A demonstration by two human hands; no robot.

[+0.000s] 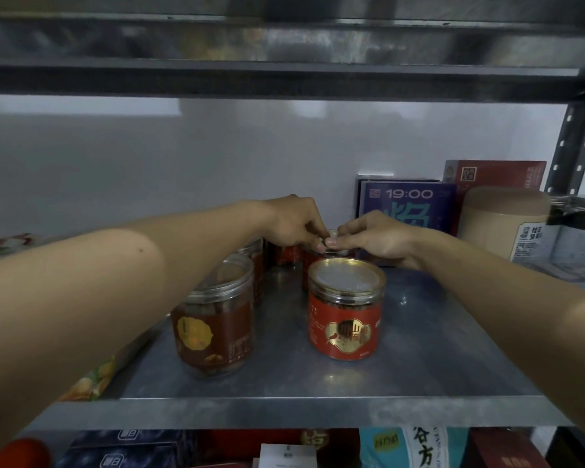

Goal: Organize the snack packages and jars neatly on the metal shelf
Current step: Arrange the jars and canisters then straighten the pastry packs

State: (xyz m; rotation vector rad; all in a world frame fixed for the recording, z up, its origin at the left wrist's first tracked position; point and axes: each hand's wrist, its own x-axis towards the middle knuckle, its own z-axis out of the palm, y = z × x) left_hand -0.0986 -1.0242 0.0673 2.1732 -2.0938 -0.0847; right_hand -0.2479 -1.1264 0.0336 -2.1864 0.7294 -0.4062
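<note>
Deep on the metal shelf [429,336], left hand [293,222] and right hand [377,238] meet at the rear red jar [311,265] (straight behind the front red jar [347,309]), fingertips [319,246] pinching its lid rim from opposite sides.

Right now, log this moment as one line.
left hand: pinches lid of rear red jar | right hand: pinches same lid | front red jar: upright, untouched, on metal shelf

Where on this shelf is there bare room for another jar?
Widest bare patch: grey metal shelf between the front red-labelled, gold-lidded jar and the beige cylindrical canister. A narrow lane separates that jar from the brown-labelled clear jar. Crowded at back, where the left hand and right hand grip a rear red jar.
</note>
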